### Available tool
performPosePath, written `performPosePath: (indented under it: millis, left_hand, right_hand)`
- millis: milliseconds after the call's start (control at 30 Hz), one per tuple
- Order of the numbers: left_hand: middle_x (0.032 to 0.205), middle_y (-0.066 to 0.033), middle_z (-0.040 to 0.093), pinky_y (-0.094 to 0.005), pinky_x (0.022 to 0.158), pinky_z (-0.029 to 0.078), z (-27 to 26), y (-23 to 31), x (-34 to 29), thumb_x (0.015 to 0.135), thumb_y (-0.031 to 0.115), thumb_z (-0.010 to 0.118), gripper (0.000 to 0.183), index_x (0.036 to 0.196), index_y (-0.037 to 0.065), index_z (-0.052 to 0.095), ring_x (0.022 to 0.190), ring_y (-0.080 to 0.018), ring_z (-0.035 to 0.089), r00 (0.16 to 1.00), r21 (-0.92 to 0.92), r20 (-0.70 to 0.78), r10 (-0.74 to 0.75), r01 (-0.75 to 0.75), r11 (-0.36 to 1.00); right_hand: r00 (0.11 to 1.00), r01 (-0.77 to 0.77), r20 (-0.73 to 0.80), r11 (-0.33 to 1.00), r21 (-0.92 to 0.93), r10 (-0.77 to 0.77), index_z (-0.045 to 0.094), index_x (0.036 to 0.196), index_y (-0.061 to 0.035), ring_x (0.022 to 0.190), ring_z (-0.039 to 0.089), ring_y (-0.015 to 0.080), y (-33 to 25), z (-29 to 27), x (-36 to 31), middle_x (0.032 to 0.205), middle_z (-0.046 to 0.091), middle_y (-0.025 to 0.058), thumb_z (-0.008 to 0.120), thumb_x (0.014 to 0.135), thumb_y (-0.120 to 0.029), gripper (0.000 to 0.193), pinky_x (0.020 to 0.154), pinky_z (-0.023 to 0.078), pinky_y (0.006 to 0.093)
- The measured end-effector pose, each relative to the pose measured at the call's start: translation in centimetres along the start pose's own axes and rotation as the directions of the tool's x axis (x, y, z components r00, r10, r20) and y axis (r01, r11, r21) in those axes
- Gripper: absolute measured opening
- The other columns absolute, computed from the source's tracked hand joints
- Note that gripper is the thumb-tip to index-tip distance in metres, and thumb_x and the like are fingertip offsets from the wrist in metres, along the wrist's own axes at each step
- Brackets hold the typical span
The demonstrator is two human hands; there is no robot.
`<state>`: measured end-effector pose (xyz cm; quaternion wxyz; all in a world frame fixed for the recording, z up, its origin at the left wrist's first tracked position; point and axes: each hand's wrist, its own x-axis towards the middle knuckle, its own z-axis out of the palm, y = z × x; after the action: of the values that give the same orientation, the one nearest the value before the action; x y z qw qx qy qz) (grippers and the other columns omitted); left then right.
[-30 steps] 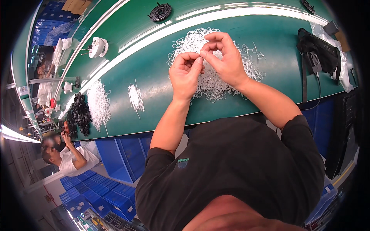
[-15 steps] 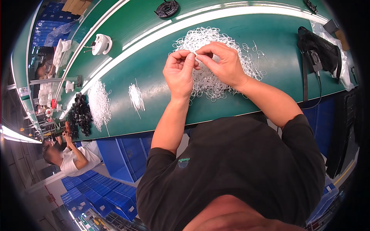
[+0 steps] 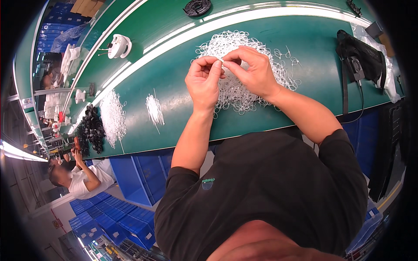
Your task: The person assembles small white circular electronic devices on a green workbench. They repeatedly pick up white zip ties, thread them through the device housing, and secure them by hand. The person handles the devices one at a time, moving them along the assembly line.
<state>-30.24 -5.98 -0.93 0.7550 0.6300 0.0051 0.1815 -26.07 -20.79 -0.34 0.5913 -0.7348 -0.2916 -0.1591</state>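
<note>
My left hand (image 3: 204, 80) and my right hand (image 3: 252, 69) meet fingertip to fingertip over a large heap of white looped cords (image 3: 237, 96). Both are closed in a pinch on a thin white cord (image 3: 221, 60), which shows only as a small bit between the fingertips; the fingers hide the rest of it. Left of my left hand, a small bundle of straight white strands (image 3: 154, 109) lies on the green table (image 3: 180, 126). Farther left is a bigger pile of white strands (image 3: 113, 119).
Black parts (image 3: 92, 130) are heaped at the far left, near a person in white (image 3: 85, 180). Beyond a bright rail, a white housing (image 3: 119, 46) and a black round part (image 3: 197, 7) sit on a green surface. A black mesh bag (image 3: 363, 54) lies right. Blue bins (image 3: 135, 178) stand below.
Beyond the rail, the white housing and the black round part have shifted right. My hands keep their pinch, almost in the same place.
</note>
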Motion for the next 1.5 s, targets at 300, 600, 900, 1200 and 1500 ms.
performPosePath:
  millis: [300, 600, 900, 1200, 1500]
  left_hand:
    - [0.088, -0.0022, 0.066, -0.0216, 0.067, 0.048, -1.6, -1.2, 0.6, 0.089, -0.001, 0.067, 0.01, 0.099, -0.001, 0.066, 0.075, -0.0063, 0.059, 0.978, 0.321, 0.188, 0.095, -0.153, 0.935]
    - [0.079, -0.0069, 0.066, -0.0287, 0.064, 0.051, -7.1, 1.1, 1.6, 0.083, 0.008, 0.073, 0.01, 0.087, 0.001, 0.068, 0.069, -0.0152, 0.062, 0.986, 0.712, -0.026, 0.166, -0.098, 0.696]
    - [0.085, -0.0144, 0.067, -0.044, 0.075, 0.051, -17.2, 3.2, -1.1, 0.083, 0.014, 0.072, 0.012, 0.086, 0.003, 0.069, 0.084, -0.0338, 0.066, 0.917, 0.91, -0.398, 0.035, 0.389, 0.146]
    - [0.096, -0.0157, 0.067, -0.0467, 0.079, 0.051, -18.3, 2.2, -1.5, 0.085, 0.015, 0.07, 0.011, 0.089, 0.004, 0.069, 0.091, -0.0364, 0.066, 0.914, 0.915, -0.404, 0.044, 0.403, 0.022]
    - [0.088, -0.0124, 0.066, -0.0373, 0.07, 0.051, -16.9, 3.4, -0.1, 0.087, 0.01, 0.067, 0.01, 0.089, 0.001, 0.065, 0.076, -0.0257, 0.064, 0.938, 0.934, -0.286, 0.198, 0.227, 0.278]
  right_hand:
    - [0.999, -0.008, -0.031, 1.0, 0.005, 0.009, 0.07, 0.084, -0.0042, 0.07, 0.063, 0.0205, 0.1, 0.3, 0.1, 0.078, 0.07, 0.0065, 0.072, 0.081, -0.008, 0.005, 0.074, 0.048, 0.0332]
    - [0.997, 0.019, 0.077, 0.986, -0.169, -0.006, 0.07, 0.099, -0.0072, 0.085, 0.061, 0.0208, -0.1, 0.0, 0.4, 0.092, 0.068, 0.0055, 0.07, 0.085, -0.013, 0.014, 0.085, 0.043, 0.0366]
    - [0.991, 0.082, 0.118, 0.977, -0.198, -0.059, 0.069, 0.097, -0.0044, 0.082, 0.059, 0.02, -0.2, -0.2, 0.5, 0.09, 0.069, 0.0049, 0.07, 0.085, -0.008, 0.012, 0.085, 0.044, 0.0339]
    - [0.988, 0.106, 0.126, 0.978, -0.18, -0.084, 0.069, 0.093, -0.0077, 0.083, 0.062, 0.0216, -0.1, 0.0, 0.3, 0.086, 0.068, 0.0043, 0.069, 0.086, -0.011, 0.007, 0.086, 0.041, 0.0362]
    - [0.987, 0.079, 0.149, 0.983, -0.164, -0.054, 0.068, 0.092, -0.0071, 0.083, 0.062, 0.0221, -0.2, -0.1, 0.2, 0.085, 0.068, 0.0041, 0.068, 0.086, -0.01, 0.006, 0.089, 0.041, 0.0369]
